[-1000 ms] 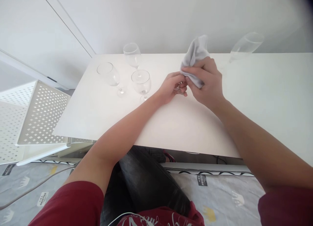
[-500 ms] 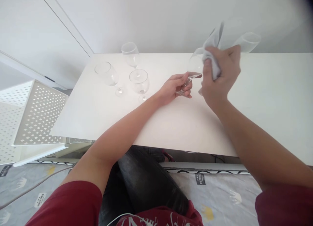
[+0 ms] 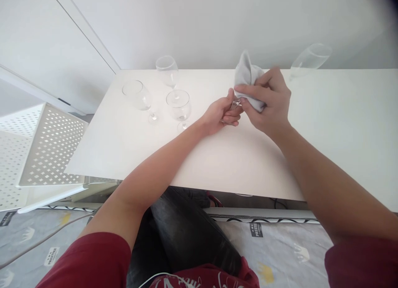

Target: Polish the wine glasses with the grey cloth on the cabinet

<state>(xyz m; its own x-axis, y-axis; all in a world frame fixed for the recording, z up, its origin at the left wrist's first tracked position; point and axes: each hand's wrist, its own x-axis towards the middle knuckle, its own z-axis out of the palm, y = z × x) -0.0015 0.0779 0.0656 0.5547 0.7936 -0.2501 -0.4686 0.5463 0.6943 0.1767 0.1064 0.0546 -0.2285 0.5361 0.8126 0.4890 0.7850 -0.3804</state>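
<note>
My left hand (image 3: 224,109) is closed around the stem of a wine glass (image 3: 236,103) above the white table. Most of that glass's bowl is hidden behind a light grey cloth (image 3: 247,74). The cloth is bunched in my right hand (image 3: 270,99), its fingers closed on it and pressing it against the bowl. To the left stand three clear stemmed glasses: one at the front (image 3: 178,107), one behind it (image 3: 168,70) and one furthest left (image 3: 137,95). Beyond my right hand, another clear glass (image 3: 312,59) stands near the wall.
The white table (image 3: 342,134) runs along a pale wall (image 3: 217,22). At the left are white perforated metal panels (image 3: 56,147). A grey patterned fabric (image 3: 289,246) lies below the table's front edge, and a cable (image 3: 46,240) crosses it at the left.
My right hand has moved left and a little down with the cloth, which now covers the bowl of the held glass. My left hand has barely moved.
</note>
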